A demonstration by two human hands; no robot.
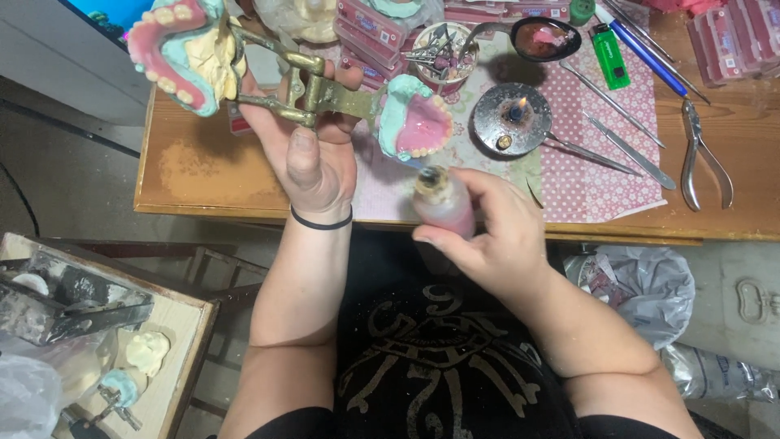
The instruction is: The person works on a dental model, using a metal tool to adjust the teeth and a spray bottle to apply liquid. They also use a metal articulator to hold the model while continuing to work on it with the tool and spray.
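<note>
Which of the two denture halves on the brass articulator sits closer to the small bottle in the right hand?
The lower-right denture half, just above the pink bottle. The other denture half is swung out up-left, beyond the left hand.

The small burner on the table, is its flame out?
No, the small burner shows a little orange flame at its middle, on the table beyond the right hand holding a pink bottle.

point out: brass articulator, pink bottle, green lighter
brass articulator (325, 96): head view, on the hinge bar above the left hand (313, 158).
pink bottle (449, 203): head view, on its body, held by the right hand (496, 236).
green lighter (609, 57): head view, mid-body.
</note>
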